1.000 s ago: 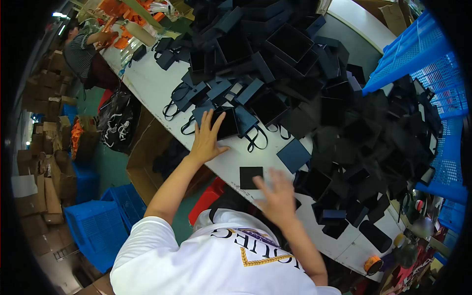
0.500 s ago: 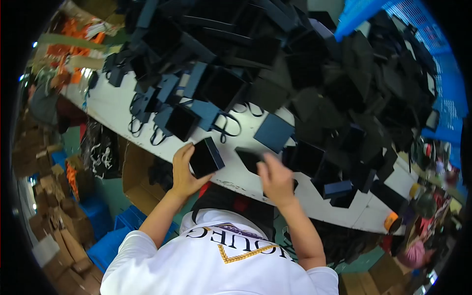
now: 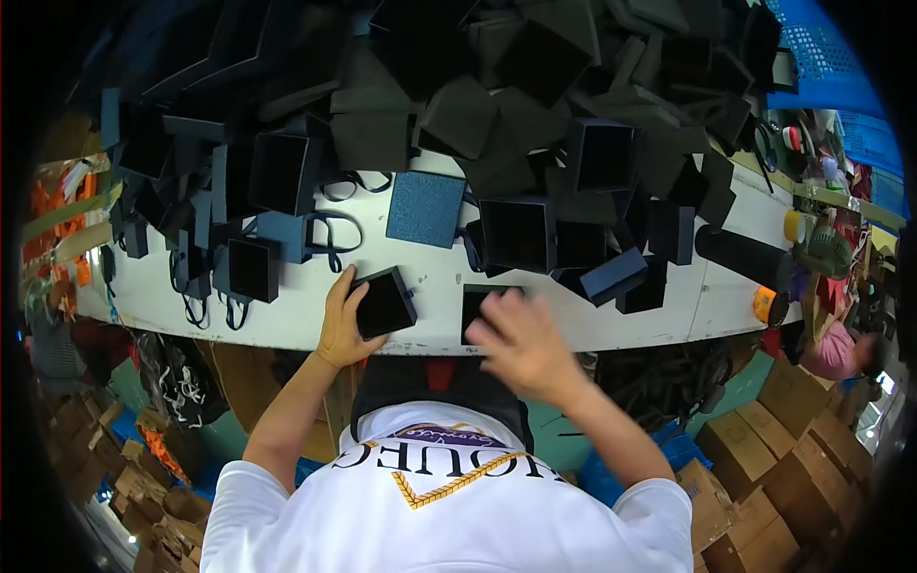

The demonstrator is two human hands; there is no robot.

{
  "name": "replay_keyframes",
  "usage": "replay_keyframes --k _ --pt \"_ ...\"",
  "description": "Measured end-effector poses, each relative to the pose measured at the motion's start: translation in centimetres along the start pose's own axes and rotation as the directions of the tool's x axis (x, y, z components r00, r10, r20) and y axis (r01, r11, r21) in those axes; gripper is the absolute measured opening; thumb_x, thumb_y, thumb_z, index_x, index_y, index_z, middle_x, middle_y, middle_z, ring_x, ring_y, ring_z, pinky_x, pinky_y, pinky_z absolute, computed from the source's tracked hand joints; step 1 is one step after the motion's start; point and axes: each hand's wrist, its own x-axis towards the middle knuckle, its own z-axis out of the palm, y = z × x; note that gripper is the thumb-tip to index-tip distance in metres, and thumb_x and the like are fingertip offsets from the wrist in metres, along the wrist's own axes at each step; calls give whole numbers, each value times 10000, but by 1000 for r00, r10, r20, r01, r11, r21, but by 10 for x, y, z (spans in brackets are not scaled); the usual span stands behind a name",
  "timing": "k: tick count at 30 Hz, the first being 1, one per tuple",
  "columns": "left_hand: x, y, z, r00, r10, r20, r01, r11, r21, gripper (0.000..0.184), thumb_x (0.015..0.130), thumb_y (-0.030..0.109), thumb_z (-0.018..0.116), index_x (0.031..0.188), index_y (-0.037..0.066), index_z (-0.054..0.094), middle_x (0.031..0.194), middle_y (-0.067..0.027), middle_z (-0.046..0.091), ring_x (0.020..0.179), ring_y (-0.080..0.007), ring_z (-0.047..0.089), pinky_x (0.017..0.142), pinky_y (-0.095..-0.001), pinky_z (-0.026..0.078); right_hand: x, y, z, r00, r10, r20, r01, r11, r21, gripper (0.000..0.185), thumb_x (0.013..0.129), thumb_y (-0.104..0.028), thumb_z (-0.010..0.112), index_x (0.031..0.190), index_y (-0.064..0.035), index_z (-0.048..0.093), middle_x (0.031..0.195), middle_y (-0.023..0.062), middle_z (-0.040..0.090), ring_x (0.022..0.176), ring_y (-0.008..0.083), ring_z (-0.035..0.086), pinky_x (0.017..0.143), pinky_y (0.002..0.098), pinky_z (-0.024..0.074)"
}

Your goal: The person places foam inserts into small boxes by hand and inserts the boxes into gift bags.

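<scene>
The left hand point(image 3: 346, 327) grasps a dark box point(image 3: 386, 304), seemingly to steady it, while the right hand point(image 3: 527, 346) is spread, ungrasping, over a black square point(image 3: 477, 304).

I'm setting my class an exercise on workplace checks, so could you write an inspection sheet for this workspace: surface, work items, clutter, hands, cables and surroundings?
Surface: white table, marked along its near edge.
Work items: dark box, open side showing; black square near the table's edge.
Clutter: heap of dark boxes across the far side; blue square and ribbons nearer.
Hands: left hand grips the box; right hand, blurred, is over the black square, contact unclear.
Cables: nothing seen.
Surroundings: blue crate, cartons and a person in pink, all to the right.
</scene>
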Motion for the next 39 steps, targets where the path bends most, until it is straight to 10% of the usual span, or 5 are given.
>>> replay_keyframes --k 18,22,29,35,39 --pt "-13 -4 13 948 287 -136 -285 958 38 1096 701 375 900 1522 24 265 1519 -252 379 1412 -436 381 1176 -438 349 -5 29 125 828 -160 -537 -156 855 -495 418 855 -155 741 1254 -54 666 1391 119 594 1345 361 489 1172 577 274" --pt "-20 4 21 926 336 -170 -305 935 182 1285 694 584 829 1599 31 104 1641 -305 110 1502 -466 205 1167 -652 228 -3 -16 137 788 -166 -593 -117 906 -408 640 860 -225 737 1430 -30 521 1542 221 423 1428 446 370 1181 597 231" --pt "-59 -50 -64 698 146 -701 190 906 378 783 733 333 860 1415 196 501 1610 -212 274 1499 -463 226 1120 -755 133 55 -74 166 947 -146 -287 23 920 -391 553 864 -298 735 1393 -211 599 1546 183 416 1438 438 338 1155 604 279" --pt "-50 -80 -80 766 222 -603 -7 941 337 482 677 221 879 1058 145 595 1472 -194 454 1383 -447 405 1129 -645 267 63 -52 160 801 12 -599 -394 764 -511 526 873 -241 727 1360 -88 599 1424 188 539 1350 410 456 1129 547 330" --pt "-71 -15 -49 776 322 -543 -307 944 120 563 602 131 911 1057 112 579 1444 -222 464 1332 -437 462 1096 -511 393 75 -124 155 826 258 -501 -19 902 432 666 886 -140 745 1468 7 457 1450 180 508 1289 333 517 1064 421 421"
